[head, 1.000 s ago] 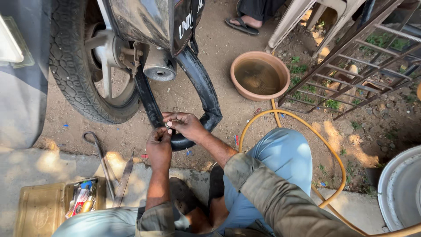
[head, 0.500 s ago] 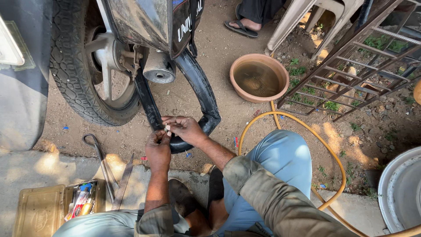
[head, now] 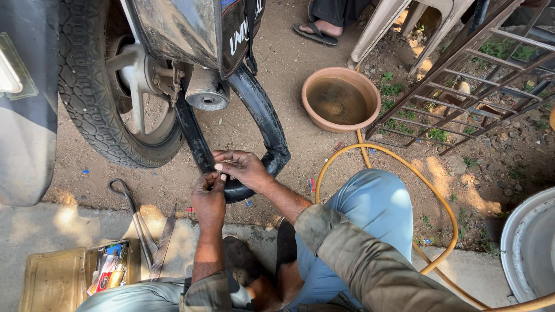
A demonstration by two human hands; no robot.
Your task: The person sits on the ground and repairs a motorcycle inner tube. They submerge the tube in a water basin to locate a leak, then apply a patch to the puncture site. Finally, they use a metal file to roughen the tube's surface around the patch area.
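A black rubber inner tube [head: 263,118] hangs in a loop out of the motorbike's rear wheel [head: 101,98] down to the dirt. My left hand [head: 208,199] and my right hand [head: 243,169] both pinch the flattened left strand of the tube at its lowest part, fingertips meeting on one small spot. My arms in olive sleeves reach forward over my knees in light blue trousers.
An open metal toolbox [head: 69,277] with small tubes lies bottom left, two tyre levers [head: 141,228] beside it. A clay basin of muddy water [head: 340,99] stands ahead. A yellow hose [head: 404,173] curves right. A metal grate, plastic chair legs, another person's sandalled foot [head: 317,32] and a steel basin [head: 529,248] surround.
Both hands stay on the same spot of the tube; the fingers have shifted slightly. The view has tilted a little, nothing else moved.
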